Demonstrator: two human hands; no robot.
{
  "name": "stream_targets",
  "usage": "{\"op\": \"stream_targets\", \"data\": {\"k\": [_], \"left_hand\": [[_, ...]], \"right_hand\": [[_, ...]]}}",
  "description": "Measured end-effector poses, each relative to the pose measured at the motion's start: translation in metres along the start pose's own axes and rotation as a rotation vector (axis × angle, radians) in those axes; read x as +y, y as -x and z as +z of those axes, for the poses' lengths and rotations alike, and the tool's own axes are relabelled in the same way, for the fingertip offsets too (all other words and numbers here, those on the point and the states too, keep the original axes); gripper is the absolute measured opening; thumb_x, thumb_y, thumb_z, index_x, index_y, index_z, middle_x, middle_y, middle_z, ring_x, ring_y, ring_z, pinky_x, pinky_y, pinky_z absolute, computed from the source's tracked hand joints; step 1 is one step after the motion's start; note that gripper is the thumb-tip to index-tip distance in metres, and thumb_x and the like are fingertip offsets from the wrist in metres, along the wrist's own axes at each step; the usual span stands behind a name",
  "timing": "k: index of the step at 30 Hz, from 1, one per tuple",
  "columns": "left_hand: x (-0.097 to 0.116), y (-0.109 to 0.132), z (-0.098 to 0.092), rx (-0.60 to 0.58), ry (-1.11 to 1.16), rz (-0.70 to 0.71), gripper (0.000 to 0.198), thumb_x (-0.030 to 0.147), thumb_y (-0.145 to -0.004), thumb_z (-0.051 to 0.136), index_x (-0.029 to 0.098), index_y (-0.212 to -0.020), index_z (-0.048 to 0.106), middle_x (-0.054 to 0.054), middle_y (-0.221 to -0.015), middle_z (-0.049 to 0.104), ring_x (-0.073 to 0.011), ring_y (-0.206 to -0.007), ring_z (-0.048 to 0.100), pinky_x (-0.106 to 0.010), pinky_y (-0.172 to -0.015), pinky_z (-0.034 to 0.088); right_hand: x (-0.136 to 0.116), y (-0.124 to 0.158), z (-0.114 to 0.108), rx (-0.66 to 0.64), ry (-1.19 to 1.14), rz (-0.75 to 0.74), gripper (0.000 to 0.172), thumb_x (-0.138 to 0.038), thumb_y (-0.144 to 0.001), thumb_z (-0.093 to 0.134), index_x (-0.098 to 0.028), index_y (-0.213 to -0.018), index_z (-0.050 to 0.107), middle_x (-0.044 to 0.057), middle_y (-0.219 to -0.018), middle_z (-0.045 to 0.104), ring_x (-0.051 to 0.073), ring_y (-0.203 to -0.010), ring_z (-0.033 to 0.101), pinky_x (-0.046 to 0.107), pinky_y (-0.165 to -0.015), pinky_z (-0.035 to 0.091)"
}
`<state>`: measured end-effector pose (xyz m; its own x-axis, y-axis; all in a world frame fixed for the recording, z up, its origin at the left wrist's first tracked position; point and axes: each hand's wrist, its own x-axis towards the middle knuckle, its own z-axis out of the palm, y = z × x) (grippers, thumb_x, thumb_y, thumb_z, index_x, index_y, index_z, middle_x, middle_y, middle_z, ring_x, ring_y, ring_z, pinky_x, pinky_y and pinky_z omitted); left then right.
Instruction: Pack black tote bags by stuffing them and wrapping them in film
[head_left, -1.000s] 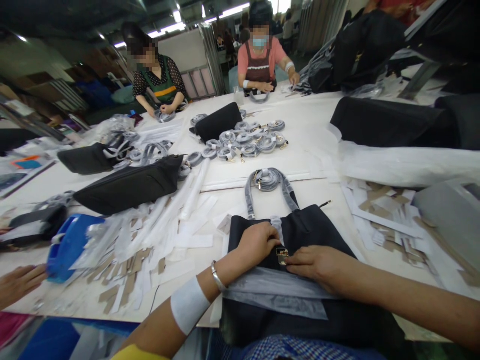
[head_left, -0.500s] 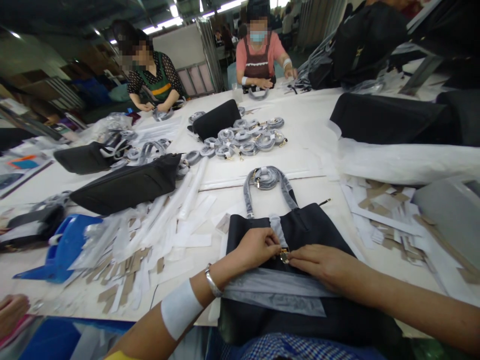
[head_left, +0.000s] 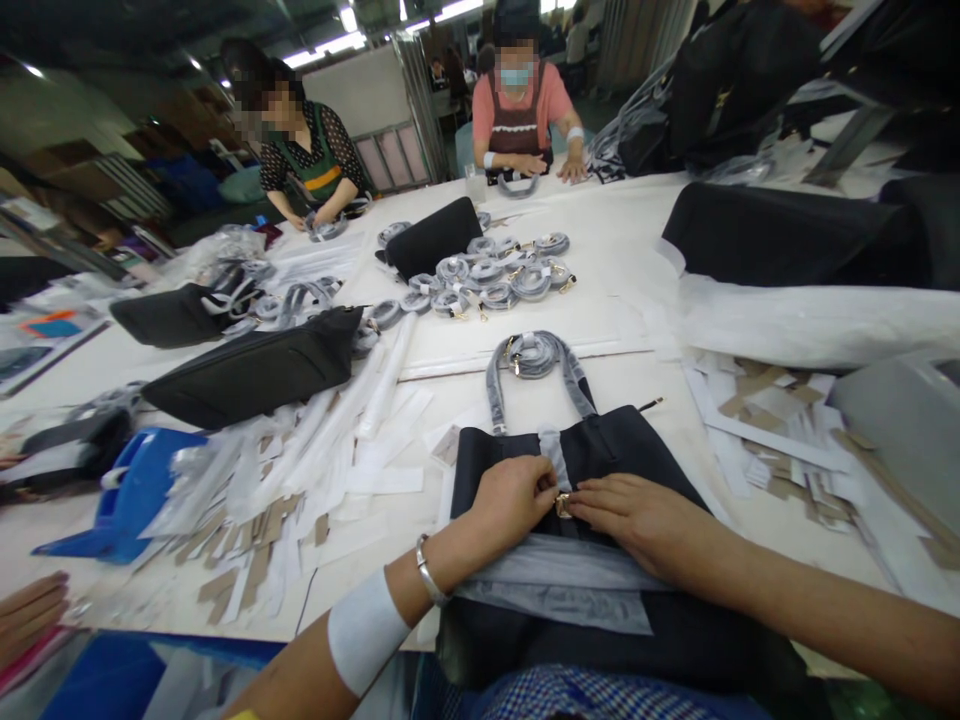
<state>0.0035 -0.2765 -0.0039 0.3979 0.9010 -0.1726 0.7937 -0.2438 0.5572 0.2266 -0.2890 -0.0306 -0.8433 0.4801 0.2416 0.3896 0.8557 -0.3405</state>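
A black handbag [head_left: 637, 445] lies flat before me, its handles [head_left: 495, 390] wrapped in grey film. My left hand [head_left: 510, 500] is closed, thumb and fingertips pinched at the left edge of a small gold-coloured clasp [head_left: 562, 506] on the bag's front. From the other side my right hand [head_left: 637, 515] has its fingers together and bent slightly, their tips on the clasp's right edge; its thumb is hidden. Above the clasp runs a film-wrapped strap [head_left: 553, 455]. Strips of translucent film [head_left: 555, 585] lie across the bag below my hands.
Coiled wrapped straps [head_left: 495, 285] lie beyond the bag. Black bags [head_left: 262, 370] rest at left, near a blue plastic container [head_left: 139, 490]. Paper and card scraps [head_left: 255, 540] cover both sides. Two people work across the table; another person's hand [head_left: 34, 615] is at lower left.
My right fingers have shifted slightly up and left over the clasp. The left hand stays beside it. The other person's hand at lower left has come further into view.
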Motion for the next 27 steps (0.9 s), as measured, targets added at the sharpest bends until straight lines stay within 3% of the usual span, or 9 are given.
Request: {"op": "stream_targets", "data": {"k": [7, 9, 12, 14, 17, 19, 21, 24, 27], "left_hand": [[0.012, 0.015, -0.023, 0.088, -0.069, 0.135, 0.023, 0.026, -0.098, 0.048, 0.022, -0.113, 0.065, -0.005, -0.109, 0.070, -0.0191, -0.102, 0.065, -0.029, -0.091, 0.048], [0.013, 0.021, -0.021, 0.038, -0.073, 0.239, 0.032, 0.032, -0.100, 0.045, 0.023, -0.127, 0.058, -0.006, -0.129, 0.064, -0.0191, -0.120, 0.058, -0.031, -0.103, 0.044], [0.008, 0.023, -0.009, -0.063, -0.172, 0.319, 0.046, 0.042, -0.099, 0.047, 0.024, -0.141, 0.046, -0.008, -0.150, 0.047, -0.0233, -0.140, 0.040, -0.045, -0.117, 0.031], [0.005, 0.022, -0.004, -0.093, -0.215, 0.316, 0.048, 0.042, -0.099, 0.048, 0.024, -0.143, 0.045, -0.008, -0.153, 0.042, -0.0249, -0.143, 0.035, -0.049, -0.118, 0.029], [0.009, 0.029, -0.013, -0.006, -0.141, 0.269, 0.043, 0.040, -0.100, 0.044, 0.022, -0.138, 0.051, -0.007, -0.146, 0.051, -0.0206, -0.136, 0.046, -0.040, -0.115, 0.036], [0.017, 0.043, -0.024, 0.078, -0.107, 0.259, 0.041, 0.041, -0.100, 0.044, 0.022, -0.136, 0.053, -0.006, -0.140, 0.058, -0.0181, -0.130, 0.052, -0.035, -0.113, 0.039], [0.025, 0.062, -0.028, 0.079, -0.165, 0.306, 0.047, 0.046, -0.097, 0.049, 0.024, -0.139, 0.049, -0.006, -0.144, 0.054, -0.0203, -0.135, 0.047, -0.040, -0.115, 0.037], [0.026, 0.086, -0.009, 0.018, -0.349, 0.384, 0.060, 0.043, -0.094, 0.056, 0.024, -0.148, 0.037, -0.007, -0.156, 0.037, -0.0251, -0.146, 0.030, -0.050, -0.118, 0.032], [0.016, 0.088, 0.024, 0.098, -0.465, 0.366, 0.052, 0.018, -0.098, 0.045, 0.023, -0.148, 0.035, -0.006, -0.158, 0.031, -0.0220, -0.148, 0.025, -0.048, -0.118, 0.032]], "right_hand": [[-0.011, 0.013, -0.034, 0.085, 0.028, 0.063, 0.036, -0.015, -0.096, 0.043, -0.022, -0.127, 0.061, 0.008, -0.118, 0.070, 0.021, -0.105, 0.065, 0.041, -0.097, 0.050], [-0.015, 0.021, -0.035, 0.084, 0.060, 0.079, 0.038, -0.024, -0.098, 0.049, -0.025, -0.135, 0.055, 0.007, -0.125, 0.067, 0.023, -0.112, 0.063, 0.045, -0.103, 0.046], [-0.017, 0.033, -0.023, 0.043, 0.156, 0.114, 0.052, -0.036, -0.094, 0.057, -0.025, -0.143, 0.047, 0.008, -0.139, 0.058, 0.031, -0.127, 0.053, 0.056, -0.108, 0.039], [-0.018, 0.039, -0.017, 0.027, 0.211, 0.135, 0.054, -0.038, -0.093, 0.059, -0.025, -0.144, 0.047, 0.009, -0.142, 0.055, 0.034, -0.132, 0.049, 0.062, -0.108, 0.037], [-0.023, 0.047, -0.019, 0.039, 0.231, 0.159, 0.057, -0.038, -0.094, 0.056, -0.025, -0.148, 0.040, 0.008, -0.146, 0.050, 0.033, -0.135, 0.044, 0.062, -0.110, 0.033], [-0.030, 0.052, -0.027, 0.072, 0.236, 0.189, 0.063, -0.041, -0.094, 0.056, -0.025, -0.151, 0.035, 0.008, -0.150, 0.045, 0.033, -0.139, 0.040, 0.061, -0.112, 0.031], [-0.038, 0.058, -0.030, 0.113, 0.260, 0.202, 0.065, -0.041, -0.093, 0.058, -0.024, -0.151, 0.034, 0.009, -0.152, 0.042, 0.033, -0.140, 0.038, 0.059, -0.113, 0.031], [-0.042, 0.065, -0.019, 0.156, 0.335, 0.189, 0.059, -0.026, -0.093, 0.055, -0.025, -0.149, 0.038, 0.007, -0.154, 0.040, 0.029, -0.141, 0.037, 0.053, -0.113, 0.033], [-0.037, 0.068, 0.004, 0.190, 0.385, 0.159, 0.059, -0.007, -0.089, 0.047, -0.024, -0.145, 0.045, 0.006, -0.154, 0.041, 0.026, -0.142, 0.036, 0.049, -0.113, 0.035]]}}
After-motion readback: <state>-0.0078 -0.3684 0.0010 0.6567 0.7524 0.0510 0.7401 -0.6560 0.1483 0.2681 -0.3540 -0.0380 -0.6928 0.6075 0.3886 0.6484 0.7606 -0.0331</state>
